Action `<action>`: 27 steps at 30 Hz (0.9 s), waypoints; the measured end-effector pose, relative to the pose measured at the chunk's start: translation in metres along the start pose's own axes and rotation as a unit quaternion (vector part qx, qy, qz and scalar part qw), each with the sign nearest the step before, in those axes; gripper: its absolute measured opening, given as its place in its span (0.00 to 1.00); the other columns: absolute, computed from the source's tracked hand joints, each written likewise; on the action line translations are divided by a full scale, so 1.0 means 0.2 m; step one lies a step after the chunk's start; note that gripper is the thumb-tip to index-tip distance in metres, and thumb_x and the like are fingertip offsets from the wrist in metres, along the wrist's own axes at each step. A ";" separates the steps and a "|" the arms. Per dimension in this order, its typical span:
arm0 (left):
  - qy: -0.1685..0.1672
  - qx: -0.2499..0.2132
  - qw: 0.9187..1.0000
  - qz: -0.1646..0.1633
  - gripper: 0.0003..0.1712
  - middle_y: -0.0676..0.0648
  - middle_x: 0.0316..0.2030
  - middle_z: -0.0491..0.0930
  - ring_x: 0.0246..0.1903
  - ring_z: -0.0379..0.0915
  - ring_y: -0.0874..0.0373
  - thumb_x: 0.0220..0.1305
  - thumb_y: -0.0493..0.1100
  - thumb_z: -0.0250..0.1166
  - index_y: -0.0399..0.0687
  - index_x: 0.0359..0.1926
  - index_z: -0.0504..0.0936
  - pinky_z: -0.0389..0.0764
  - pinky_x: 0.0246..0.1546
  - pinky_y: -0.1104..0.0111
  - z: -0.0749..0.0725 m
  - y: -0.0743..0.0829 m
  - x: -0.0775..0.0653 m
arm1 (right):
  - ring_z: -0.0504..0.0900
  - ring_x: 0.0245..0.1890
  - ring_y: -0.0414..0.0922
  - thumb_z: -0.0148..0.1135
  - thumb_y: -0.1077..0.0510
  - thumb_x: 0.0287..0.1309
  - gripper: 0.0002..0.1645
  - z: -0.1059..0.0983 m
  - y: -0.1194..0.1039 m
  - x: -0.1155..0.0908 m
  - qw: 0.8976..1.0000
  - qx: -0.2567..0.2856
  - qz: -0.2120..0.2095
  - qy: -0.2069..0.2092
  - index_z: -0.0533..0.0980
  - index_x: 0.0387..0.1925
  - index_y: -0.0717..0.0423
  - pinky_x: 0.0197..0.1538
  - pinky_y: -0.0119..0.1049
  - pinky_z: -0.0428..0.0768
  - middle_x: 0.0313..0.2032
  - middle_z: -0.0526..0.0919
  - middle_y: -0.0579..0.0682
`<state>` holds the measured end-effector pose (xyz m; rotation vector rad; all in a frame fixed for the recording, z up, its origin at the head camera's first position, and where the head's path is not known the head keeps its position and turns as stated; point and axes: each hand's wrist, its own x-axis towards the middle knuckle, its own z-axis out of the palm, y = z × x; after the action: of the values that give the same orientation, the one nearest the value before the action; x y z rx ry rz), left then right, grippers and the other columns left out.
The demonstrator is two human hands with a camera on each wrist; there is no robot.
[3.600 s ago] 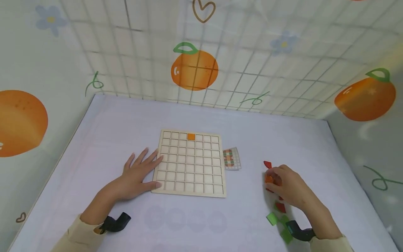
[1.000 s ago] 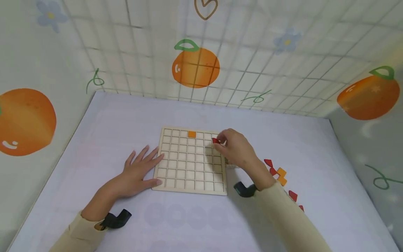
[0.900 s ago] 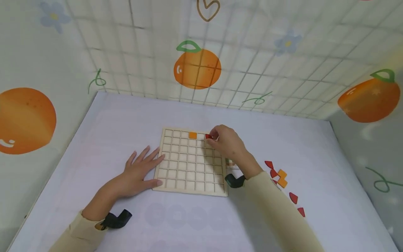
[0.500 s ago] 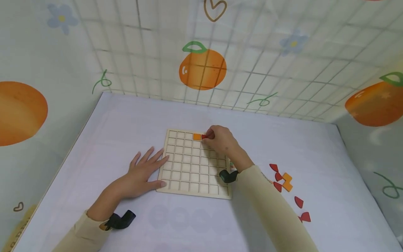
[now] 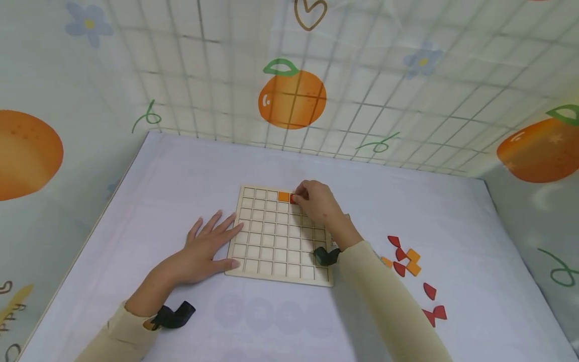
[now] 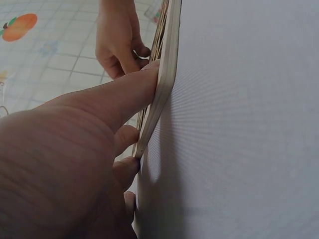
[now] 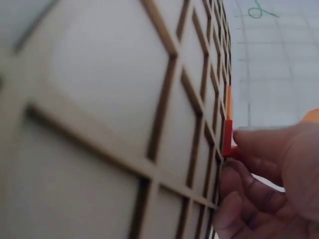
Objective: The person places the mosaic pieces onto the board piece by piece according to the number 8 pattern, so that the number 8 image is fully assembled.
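On the bench (image 5: 194, 168), the wooden grid board (image 5: 269, 242) is being touched by the left grip (image 5: 205, 250), fingers spread. By the right grip (image 5: 317, 202), a red tile (image 5: 293, 199) is being pinched beside the top-row orange square (image 5: 283, 196), apparently for seating; flush pressing is likely being called for next.

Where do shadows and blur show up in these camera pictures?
Head view: soft shadow over the right part of the grid board and on the table beside the right sleeve; left wrist view: dark shadow beside the left hand, faint ripples on the table; right wrist view: the grid board's nearest part blurred, backdrop washed out.
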<state>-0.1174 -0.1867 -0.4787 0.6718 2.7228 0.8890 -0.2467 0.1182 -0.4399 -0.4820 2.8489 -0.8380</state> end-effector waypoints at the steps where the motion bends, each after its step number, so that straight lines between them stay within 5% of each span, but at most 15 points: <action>1: 0.000 -0.001 1.000 0.000 0.49 0.46 0.83 0.46 0.82 0.27 0.42 0.69 0.56 0.71 0.52 0.83 0.59 0.25 0.74 0.40 0.00 0.00 0.00 | 0.82 0.45 0.52 0.64 0.58 0.74 0.11 0.00 0.00 0.00 1.000 0.000 0.000 -0.002 0.80 0.50 0.62 0.51 0.47 0.82 0.45 0.84 0.56; 16: 0.003 -0.004 1.000 -0.004 0.49 0.46 0.83 0.46 0.82 0.27 0.42 0.68 0.55 0.71 0.51 0.82 0.59 0.25 0.74 0.40 -0.01 0.01 0.00 | 0.81 0.43 0.52 0.63 0.61 0.72 0.10 0.00 0.00 0.00 1.000 -0.003 -0.001 -0.007 0.80 0.49 0.63 0.48 0.45 0.82 0.44 0.82 0.56; 21: 0.002 -0.006 1.000 -0.005 0.49 0.46 0.83 0.45 0.82 0.27 0.43 0.69 0.56 0.71 0.52 0.83 0.58 0.25 0.74 0.40 -0.01 0.01 0.01 | 0.81 0.44 0.51 0.62 0.60 0.73 0.20 0.00 0.00 -0.01 1.000 -0.015 -0.017 -0.008 0.78 0.63 0.60 0.48 0.46 0.82 0.45 0.80 0.56; 27: -0.001 -0.007 1.000 -0.009 0.49 0.47 0.83 0.45 0.82 0.26 0.43 0.68 0.56 0.71 0.52 0.83 0.58 0.24 0.74 0.40 -0.01 0.01 0.02 | 0.77 0.37 0.49 0.57 0.59 0.77 0.24 -0.01 -0.01 -0.04 0.994 -0.094 -0.048 -0.027 0.76 0.71 0.53 0.39 0.41 0.79 0.46 0.76 0.56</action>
<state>-0.1204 -0.1833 -0.4763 0.6434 2.7135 0.9019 -0.2394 0.1213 -0.4368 -0.6578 2.8868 -0.5632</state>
